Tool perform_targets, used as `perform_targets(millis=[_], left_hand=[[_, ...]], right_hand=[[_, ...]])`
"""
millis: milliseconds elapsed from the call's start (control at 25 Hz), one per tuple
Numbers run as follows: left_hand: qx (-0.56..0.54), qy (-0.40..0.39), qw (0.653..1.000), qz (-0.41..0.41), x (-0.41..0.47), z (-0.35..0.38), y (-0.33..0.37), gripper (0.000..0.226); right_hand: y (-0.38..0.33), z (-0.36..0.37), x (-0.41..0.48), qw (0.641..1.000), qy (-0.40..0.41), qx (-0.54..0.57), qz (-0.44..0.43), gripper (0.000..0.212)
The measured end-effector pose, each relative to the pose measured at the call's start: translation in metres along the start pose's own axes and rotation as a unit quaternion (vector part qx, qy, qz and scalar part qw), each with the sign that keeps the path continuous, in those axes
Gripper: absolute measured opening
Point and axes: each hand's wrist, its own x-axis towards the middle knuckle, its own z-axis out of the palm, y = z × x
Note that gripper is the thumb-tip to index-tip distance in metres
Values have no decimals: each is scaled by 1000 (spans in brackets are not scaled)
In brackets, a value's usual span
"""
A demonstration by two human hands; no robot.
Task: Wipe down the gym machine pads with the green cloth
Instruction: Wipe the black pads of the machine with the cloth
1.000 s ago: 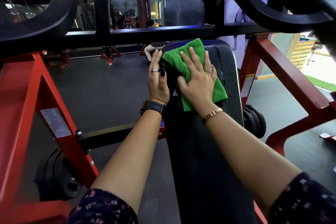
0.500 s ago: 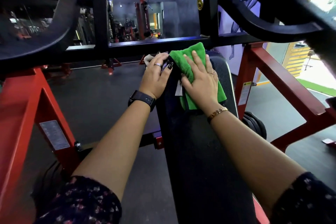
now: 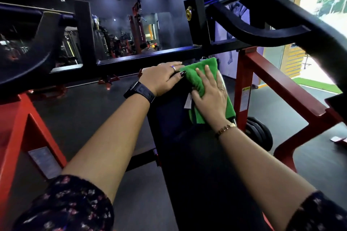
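Note:
A long black bench pad (image 3: 189,155) runs away from me down the middle of the view. The green cloth (image 3: 200,73) lies folded on the pad's far right part. My right hand (image 3: 210,93) presses flat on the cloth, fingers spread, covering its middle. My left hand (image 3: 161,78) rests palm down on the pad's far left edge, just left of the cloth, with its fingertips touching the cloth's edge. A white tag (image 3: 187,100) sticks out from the cloth beside my right thumb.
A black crossbar (image 3: 150,58) spans just beyond the hands. Red frame legs (image 3: 270,80) stand right and left (image 3: 16,124) of the bench. Curved black arms (image 3: 262,30) hang overhead. Black weight plates (image 3: 261,137) sit right of the pad. Dark rubber floor surrounds it.
Both hands and the cloth have shifted farther up the pad toward the crossbar. My left hand turned from gripping the pad's side to lying flat on top.

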Motion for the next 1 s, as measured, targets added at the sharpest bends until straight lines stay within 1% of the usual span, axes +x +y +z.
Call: perform_targets(millis=[80,120,160,240,320,400,440,480,560,600,640,680,760,840,880,920,1000], left_hand=[[39,-4,999,-9,-1,3,-1,59],[51,1,999,-9,-1,3,-1,54],[50,7,999,-10,-1,2,0,50],[18,24,1000,-9,1,1,1,41],[-24,44,998,-23,0,0,0,39],[-39,67,996,-46,-4,-1,-2,37],[-36,73,995,-51,-5,-1,-1,36],[-34,75,995,-50,-5,-1,-1,35],[-36,76,995,-47,-3,-1,0,35],[-38,77,995,-47,-3,-1,0,35],[-41,78,995,-47,-2,-1,-1,35],[-43,82,995,-45,-2,-1,-2,35],[-49,88,994,-44,-2,0,-2,36],[-42,86,994,-47,-4,0,0,37],[-35,85,994,-51,-5,0,1,37],[-32,82,995,-53,-5,-1,2,37],[-35,76,995,-55,-4,-2,3,36]], right_hand=[[7,9,-29,996,28,31,84,67],[5,16,-48,994,36,26,95,67],[1,22,-63,996,35,3,79,68],[-5,25,-65,999,19,-27,9,68],[-5,18,-32,999,8,-30,-31,65],[2,6,0,999,9,-23,-36,64],[9,1,7,1000,17,-6,-20,64],[13,-1,4,999,30,12,14,63],[7,9,-25,992,52,34,106,64],[-2,17,-44,990,51,22,127,65],[-12,24,-59,992,42,-2,118,67],[-20,27,-61,995,30,-14,89,69],[-22,20,-31,999,8,3,34,69],[-8,6,0,1000,4,3,14,66],[3,0,7,999,11,15,29,65],[13,-2,4,997,21,32,65,64],[17,4,-29,987,37,54,146,64]])
